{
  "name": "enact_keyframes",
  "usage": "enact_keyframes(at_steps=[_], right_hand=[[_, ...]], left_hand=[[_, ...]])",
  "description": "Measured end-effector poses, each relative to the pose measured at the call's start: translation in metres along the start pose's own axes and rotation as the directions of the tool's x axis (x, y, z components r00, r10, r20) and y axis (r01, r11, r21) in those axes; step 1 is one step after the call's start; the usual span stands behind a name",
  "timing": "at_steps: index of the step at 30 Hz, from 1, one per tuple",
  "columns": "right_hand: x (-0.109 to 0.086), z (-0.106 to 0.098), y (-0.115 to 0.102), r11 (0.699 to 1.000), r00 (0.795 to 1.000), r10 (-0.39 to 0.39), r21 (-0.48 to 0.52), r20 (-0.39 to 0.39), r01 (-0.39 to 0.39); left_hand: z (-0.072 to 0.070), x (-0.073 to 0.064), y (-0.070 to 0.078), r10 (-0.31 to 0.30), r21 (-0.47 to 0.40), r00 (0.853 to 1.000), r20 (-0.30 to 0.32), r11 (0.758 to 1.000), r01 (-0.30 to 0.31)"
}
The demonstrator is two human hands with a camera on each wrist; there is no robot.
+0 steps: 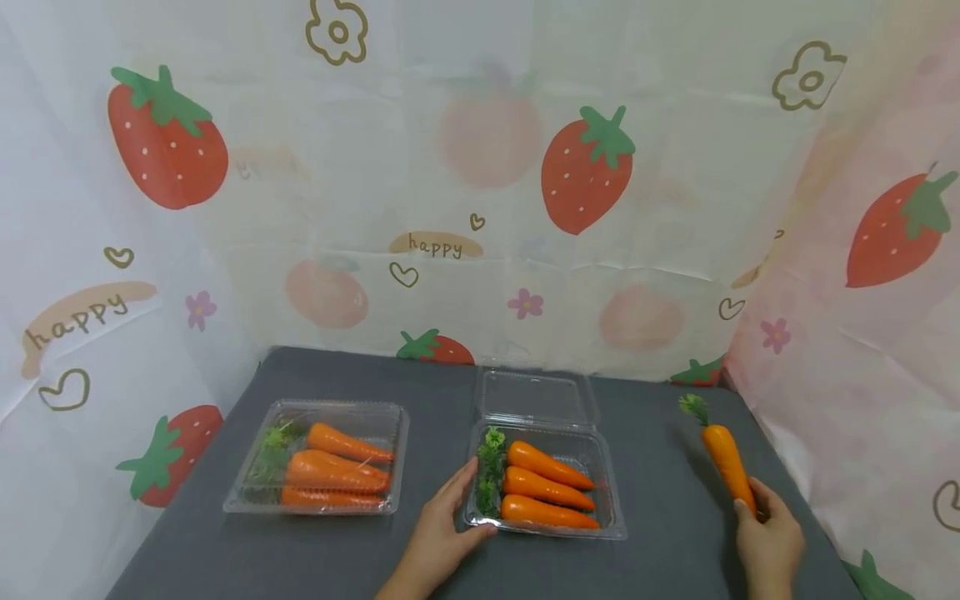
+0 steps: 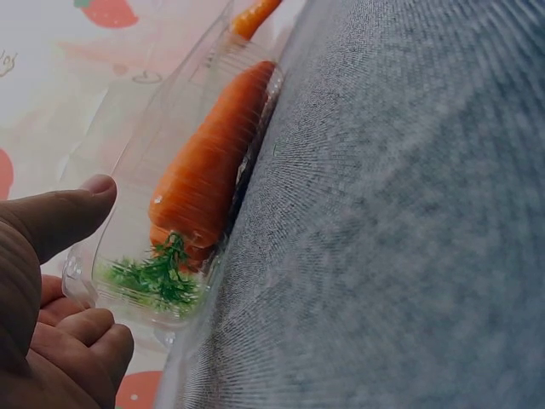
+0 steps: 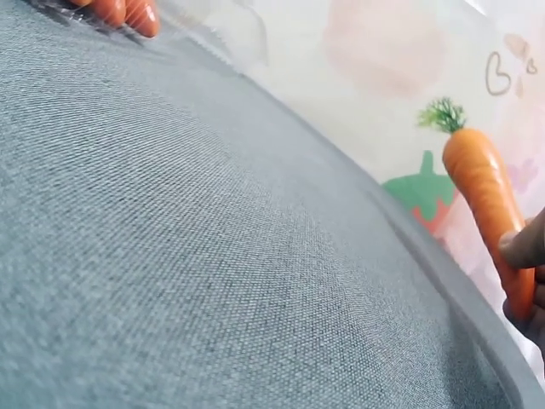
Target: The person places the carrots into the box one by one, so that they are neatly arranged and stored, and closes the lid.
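An open clear plastic clamshell box (image 1: 611, 500) stands mid-table with its lid (image 1: 536, 398) folded back. Inside it lie three orange carrots (image 1: 550, 486) side by side, green tops to the left. My left hand (image 1: 442, 529) rests at this box's left end, thumb by the front corner and fingers along the side. Off to the right, my right hand (image 1: 771, 537) holds another carrot (image 1: 726, 458) by its narrow end, its leafy top (image 3: 443, 115) pointing up and away. The right wrist view shows the thumb pressed against this carrot's lower part.
To the left stands a second clear box (image 1: 402, 450), its lid down over several carrots (image 1: 337, 471). A grey cloth (image 1: 652, 533) covers the table. Strawberry-print sheets (image 1: 495, 292) hang behind the table and at both sides.
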State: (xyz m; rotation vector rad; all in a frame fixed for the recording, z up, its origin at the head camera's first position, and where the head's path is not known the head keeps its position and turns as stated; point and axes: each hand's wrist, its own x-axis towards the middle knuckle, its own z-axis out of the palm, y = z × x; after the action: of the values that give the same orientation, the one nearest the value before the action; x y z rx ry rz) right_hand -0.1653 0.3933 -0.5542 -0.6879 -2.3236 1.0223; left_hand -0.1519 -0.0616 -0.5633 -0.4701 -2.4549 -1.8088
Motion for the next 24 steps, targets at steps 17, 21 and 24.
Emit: enact_keyframes(at_steps=[17, 21, 24], right_hand=[[-0.004, -0.002, -0.022, 0.998, 0.99, -0.048, 0.046, 0.133, 0.042], [-0.007, -0.003, -0.029, 0.998, 0.987, -0.052, 0.055, 0.153, 0.044], [-0.014, -0.003, -0.034, 0.997, 0.982, -0.06, 0.064, 0.179, 0.049]], left_hand=[[0.0, 0.001, 0.002, 0.002, 0.022, 1.0, -0.009, 1.0, -0.001], [-0.001, 0.0, 0.0, 0.005, 0.02, 1.0, -0.008, 1.0, -0.005], [-0.002, -0.001, -0.001, 0.009, 0.013, 1.0, -0.006, 1.0, -0.009]])
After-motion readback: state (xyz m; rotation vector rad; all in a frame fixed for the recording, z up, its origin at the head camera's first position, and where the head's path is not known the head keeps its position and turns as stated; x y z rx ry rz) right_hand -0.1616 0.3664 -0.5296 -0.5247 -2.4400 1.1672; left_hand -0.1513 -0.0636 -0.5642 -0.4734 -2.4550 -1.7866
